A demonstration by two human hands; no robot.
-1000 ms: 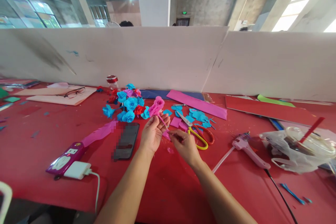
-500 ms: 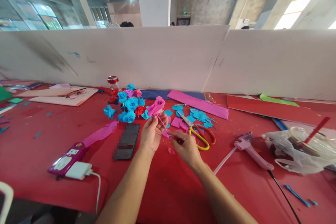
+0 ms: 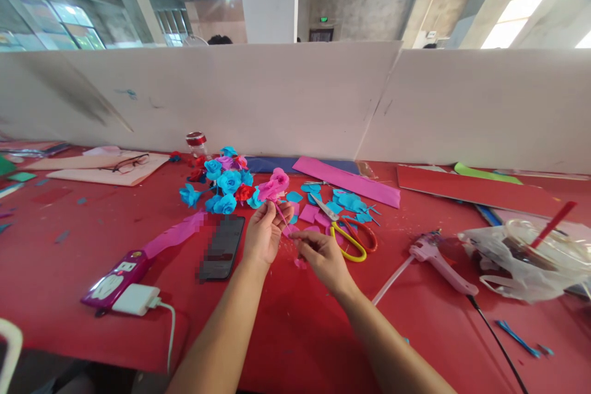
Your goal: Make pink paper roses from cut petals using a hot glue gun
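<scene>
A pink paper rose (image 3: pixel 274 184) stands tilted in my left hand (image 3: pixel 262 235), whose thumb and fingers pinch it just under the petals. Its thin pink stem (image 3: pixel 282 220) slants down to my right hand (image 3: pixel 319 253). There the thumb and index finger are closed on the stem's lower end; the exact tips are small and partly hidden. Beyond my hands lie pink paper pieces (image 3: pixel 308 213) and blue paper petals (image 3: pixel 349 202). Scissors (image 3: pixel 349 237) with yellow and red handles rest open just beyond my right hand.
Blue, red and pink paper flowers (image 3: pixel 229 182) cluster behind a phone (image 3: pixel 225 249). To the left is a purple power strip (image 3: pixel 113 283) with a white charger (image 3: pixel 136 300). A pink glue gun (image 3: pixel 443 265) and a bagged cup (image 3: pixel 526 252) are at right. A white partition (image 3: pixel 258 98) backs the red table.
My right fingertips have shifted slightly left, closer to my left hand, along the stem. More of the stem's lower part looks pink. My left hand keeps its hold on the rose.
</scene>
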